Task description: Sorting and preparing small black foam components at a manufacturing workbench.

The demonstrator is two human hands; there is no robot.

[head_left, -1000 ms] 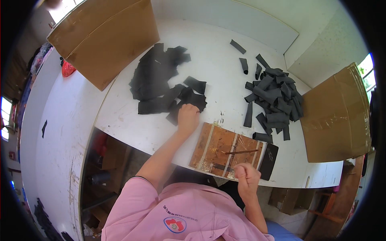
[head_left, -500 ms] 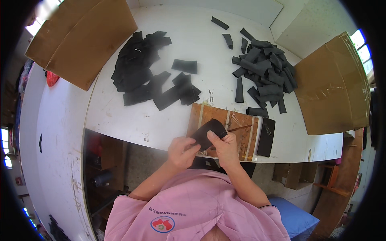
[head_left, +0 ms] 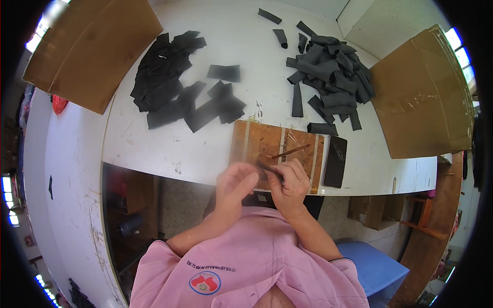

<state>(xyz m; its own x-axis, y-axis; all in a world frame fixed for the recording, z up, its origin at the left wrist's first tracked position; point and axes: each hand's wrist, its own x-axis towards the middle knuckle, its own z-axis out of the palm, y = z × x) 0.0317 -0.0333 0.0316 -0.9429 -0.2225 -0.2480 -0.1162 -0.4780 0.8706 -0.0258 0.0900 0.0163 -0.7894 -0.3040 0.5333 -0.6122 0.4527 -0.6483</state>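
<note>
Both hands meet over the near edge of a brown wooden board (head_left: 259,141) at the table's front. My left hand (head_left: 233,185) and my right hand (head_left: 288,184) pinch one black fabric piece (head_left: 268,168) between their fingertips; most of it is hidden by the fingers. A thin brown stick (head_left: 290,151) lies on the board just beyond the hands. A pile of flat black pieces (head_left: 174,87) lies to the far left. A heap of rolled black pieces (head_left: 328,66) lies to the far right.
A dark phone (head_left: 336,161) lies right of the board. Cardboard sheets sit at the table's back left (head_left: 87,46) and right (head_left: 421,92). The white table (head_left: 164,149) ends just before my body; a blue seat (head_left: 375,269) is below right.
My left hand came back from the flat black pile with a piece. Both hands then closed on it at the board's near edge, and the piece now looks folded smaller.
</note>
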